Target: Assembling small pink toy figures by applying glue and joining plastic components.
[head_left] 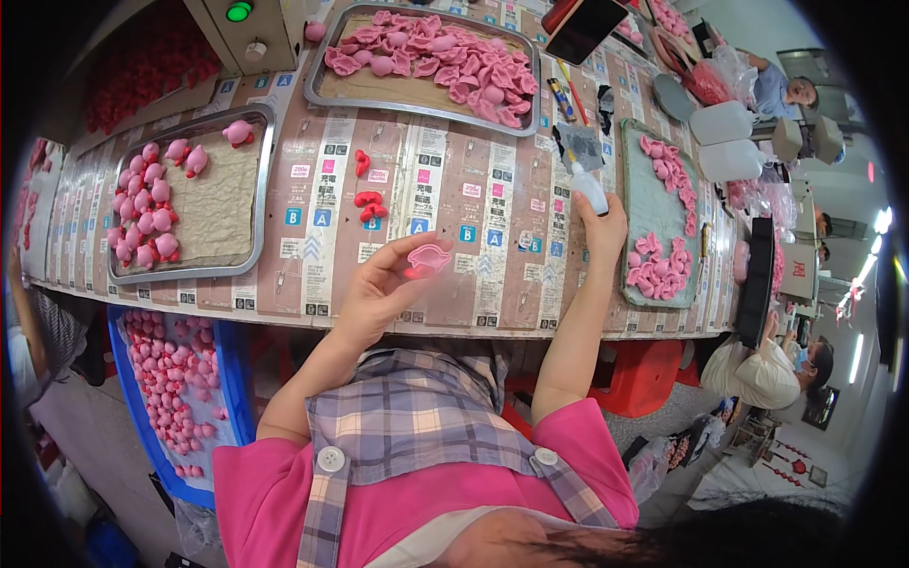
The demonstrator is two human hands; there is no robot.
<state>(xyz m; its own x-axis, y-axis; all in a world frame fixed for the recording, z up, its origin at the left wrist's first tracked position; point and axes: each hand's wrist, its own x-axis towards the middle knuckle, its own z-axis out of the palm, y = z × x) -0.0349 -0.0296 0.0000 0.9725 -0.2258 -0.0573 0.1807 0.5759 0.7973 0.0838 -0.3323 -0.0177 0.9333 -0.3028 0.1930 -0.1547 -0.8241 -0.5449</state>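
Note:
Pinched between the fingertips of my left hand [379, 284] is a small pink shell-shaped piece [429, 257], held above the table near its front edge. My right hand [603, 227] is wrapped round a white squeeze bottle [589, 189] with a yellowish collar and a thin tip, which points away from me and to the left. Bottle and pink piece are well apart. Beyond my left hand lie small red pieces, one alone [362, 163] and a little cluster [370, 205] nearer to me.
A metal tray [317, 85] of pink pieces stands at the back. At left is another tray [263, 185] with round pink-and-red figures; a green tray [653, 210] is at right. A blue crate [142, 402] of figures sits below the table, left. Red stool [639, 379]; people at right.

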